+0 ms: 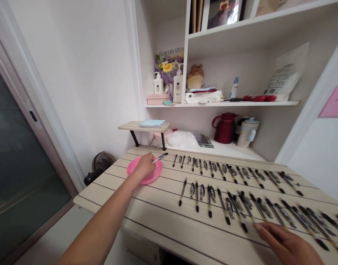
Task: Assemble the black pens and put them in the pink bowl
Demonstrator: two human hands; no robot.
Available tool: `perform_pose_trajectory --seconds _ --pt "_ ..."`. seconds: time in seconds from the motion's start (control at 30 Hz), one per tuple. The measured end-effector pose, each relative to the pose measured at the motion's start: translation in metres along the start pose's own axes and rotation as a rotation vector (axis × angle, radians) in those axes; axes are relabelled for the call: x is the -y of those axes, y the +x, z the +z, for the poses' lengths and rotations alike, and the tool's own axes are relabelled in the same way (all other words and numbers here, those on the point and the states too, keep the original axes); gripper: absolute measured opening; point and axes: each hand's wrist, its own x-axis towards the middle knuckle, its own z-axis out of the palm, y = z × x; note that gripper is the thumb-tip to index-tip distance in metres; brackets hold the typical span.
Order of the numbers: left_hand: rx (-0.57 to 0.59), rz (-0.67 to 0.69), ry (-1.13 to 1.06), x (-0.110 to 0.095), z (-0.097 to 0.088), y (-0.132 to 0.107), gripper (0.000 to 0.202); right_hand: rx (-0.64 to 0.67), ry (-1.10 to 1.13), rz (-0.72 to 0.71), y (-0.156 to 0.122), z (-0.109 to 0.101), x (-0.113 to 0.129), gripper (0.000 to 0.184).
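Observation:
My left hand (145, 165) is closed around a slim pen (160, 157) with a dark tip, over a round pink plate (133, 170). The pen points up and to the right. At the lower right, my right hand (287, 243) has its thumb and forefinger together at the near end of a pen (246, 207) lying in the front row. Those fingertips cover that end. Two rows of black-and-clear pens (197, 197) lie slanted across the table, with small dark curved pieces (202, 192) between many of them.
The striped wooden table (158, 209) has a small raised stand (130, 126) with blue paper (152, 123) at its back left. Behind are a white bag (183, 140), a red jug (225, 128) and a pale cup (247, 133). Shelves rise above; a fan (103, 162) stands left.

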Motion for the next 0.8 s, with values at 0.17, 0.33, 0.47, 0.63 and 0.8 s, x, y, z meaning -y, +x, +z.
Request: perform_pose_trajectory --seconds 0.17,0.33,0.47,0.63,0.8 --pt "0.372 0.072 -0.63 -0.061 0.091 -0.073 0.022 0.034 0.576 0.039 0.0 0.045 0.08 0.04" --pt "0.429 0.055 -0.987 -0.085 0.16 -0.109 0.021 0.02 1.026 0.134 -0.001 0.081 0.136 0.039" --pt "0.344 0.068 -1.03 -0.088 0.161 -0.112 0.02 0.048 1.139 0.262 -0.003 0.088 0.145 0.038" --pt "0.618 -0.125 -1.077 -0.088 0.141 -0.113 0.029 0.014 1.154 0.267 0.006 0.083 0.131 0.036" --pt "0.764 -0.237 -1.156 -0.091 0.135 -0.107 0.03 0.084 1.184 0.298 0.017 0.073 0.122 0.037"
